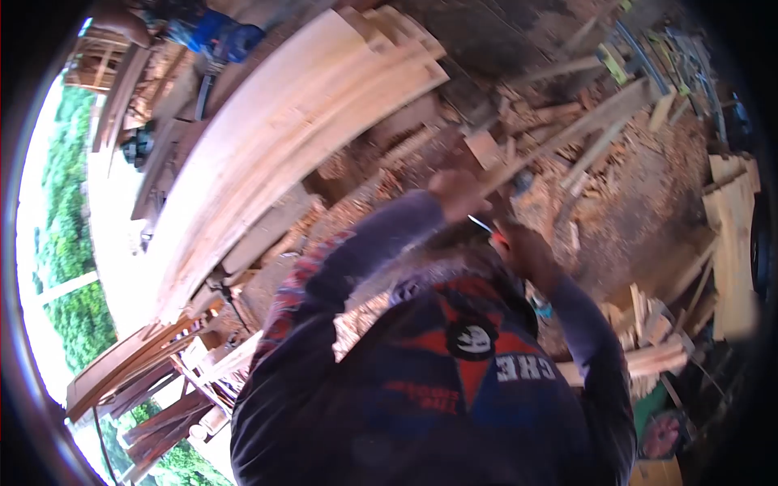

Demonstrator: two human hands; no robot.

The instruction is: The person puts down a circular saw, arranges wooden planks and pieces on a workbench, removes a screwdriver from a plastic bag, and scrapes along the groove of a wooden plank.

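Observation:
My left hand [458, 195] is closed at the near end of a long wooden strip [559, 138], which slants away to the upper right. Blur hides how the fingers wrap the wood. Just below and to the right, my right hand [528, 257] is closed on a red-handled tool [499, 238]. Its thin bright shaft points up and left toward my left hand; whether it is a screwdriver or a chisel I cannot tell. Beyond the left hand, a small pale wood block [485, 150] lies near the strip.
A stack of wide, pale boards [275, 138] curves across the upper left. Shavings and offcuts [648, 194] cover the ground on the right. Clamps [640, 53] lie at the upper right. Another person's hand [121, 20] is at the top left, near a blue power tool [223, 36].

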